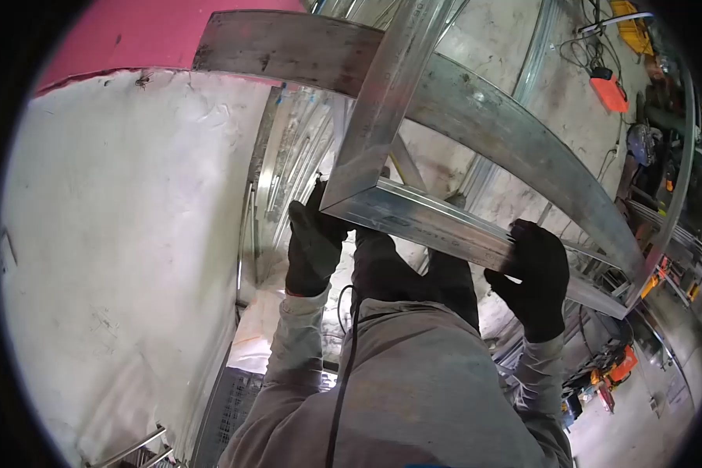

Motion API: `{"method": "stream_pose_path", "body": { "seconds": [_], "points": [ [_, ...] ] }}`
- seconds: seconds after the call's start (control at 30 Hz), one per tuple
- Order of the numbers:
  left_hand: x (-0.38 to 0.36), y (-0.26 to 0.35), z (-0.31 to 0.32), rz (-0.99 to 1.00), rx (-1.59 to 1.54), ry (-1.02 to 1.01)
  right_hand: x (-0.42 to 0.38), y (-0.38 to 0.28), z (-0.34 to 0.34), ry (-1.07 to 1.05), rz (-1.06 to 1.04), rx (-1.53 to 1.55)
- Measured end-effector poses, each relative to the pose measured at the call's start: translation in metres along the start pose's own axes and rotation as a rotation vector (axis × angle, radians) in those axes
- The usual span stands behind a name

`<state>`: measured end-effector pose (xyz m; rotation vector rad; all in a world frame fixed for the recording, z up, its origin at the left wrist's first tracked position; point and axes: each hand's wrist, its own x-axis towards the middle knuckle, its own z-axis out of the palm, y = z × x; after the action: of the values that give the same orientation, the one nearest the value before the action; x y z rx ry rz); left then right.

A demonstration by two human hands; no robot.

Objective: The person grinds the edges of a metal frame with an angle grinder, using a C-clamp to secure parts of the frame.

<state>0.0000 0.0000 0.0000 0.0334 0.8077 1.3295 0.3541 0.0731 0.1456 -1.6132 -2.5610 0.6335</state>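
A metal frame [444, 231] of shiny rectangular bars is held in front of my body, with a mitred corner at its near left. My left hand [317, 243], in a black glove, is at that corner; its fingertips are partly hidden behind the bar. Farther right, my right hand [533, 279], also gloved in black, wraps around the near bar, thumb below and fingers over the top. A wide curved metal strip [515, 132] crosses the frame in an arc, passing behind the left bar and reaching the far right corner.
On the left stands a large whitish surface [132, 218] with a pink panel [156, 35] above it. Long metal profiles [292, 148] lie on the floor beyond my left hand. Orange tools [608, 92], cables and clutter line the right side. A dark cord [343, 382] hangs down my front.
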Motion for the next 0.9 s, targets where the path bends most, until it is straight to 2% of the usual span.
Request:
{"method": "stream_pose_path", "body": {
  "seconds": [0.07,0.1,0.13,0.23,0.3,0.43,0.53,0.57,0.63,0.67,0.77,0.8,0.9],
  "points": [
    [-0.007,0.014,0.007,0.035,0.158,0.009,0.000,0.001,0.006,0.049,-0.033,-0.066],
    [0.006,-0.004,0.010,0.018,0.127,-0.012,-0.001,0.008,-0.003,0.040,-0.016,-0.104],
    [0.005,0.001,0.010,0.029,0.228,0.000,0.003,0.006,0.001,0.052,-0.006,-0.103],
    [0.003,-0.003,-0.001,0.077,0.088,0.015,0.006,0.006,0.008,0.101,-0.016,-0.084],
    [0.003,-0.001,-0.009,0.019,-0.282,-0.204,0.008,0.005,0.004,0.104,-0.041,-0.085],
    [-0.003,0.008,-0.014,0.027,-0.211,-0.189,0.006,0.011,0.012,0.128,-0.064,-0.055],
    [-0.010,0.021,-0.010,0.061,-0.156,-0.088,0.009,0.008,0.009,0.104,-0.006,-0.034],
    [-0.011,0.027,-0.011,0.192,0.452,0.067,0.010,0.007,0.008,0.107,-0.005,-0.019],
    [-0.008,0.039,0.005,0.312,1.072,0.230,0.012,0.006,0.007,0.075,0.017,-0.045],
    [0.000,0.050,0.039,0.316,1.287,0.206,0.014,0.005,0.007,0.109,0.009,-0.032],
    [0.010,0.055,0.093,0.225,1.770,0.306,0.012,0.008,0.009,0.111,0.005,-0.031],
    [0.009,0.049,0.073,0.496,1.904,0.178,0.010,0.010,0.011,0.107,0.002,-0.021],
    [0.010,0.036,0.046,0.777,1.918,0.027,0.008,0.012,0.014,0.131,-0.021,-0.022]
  ]
}}
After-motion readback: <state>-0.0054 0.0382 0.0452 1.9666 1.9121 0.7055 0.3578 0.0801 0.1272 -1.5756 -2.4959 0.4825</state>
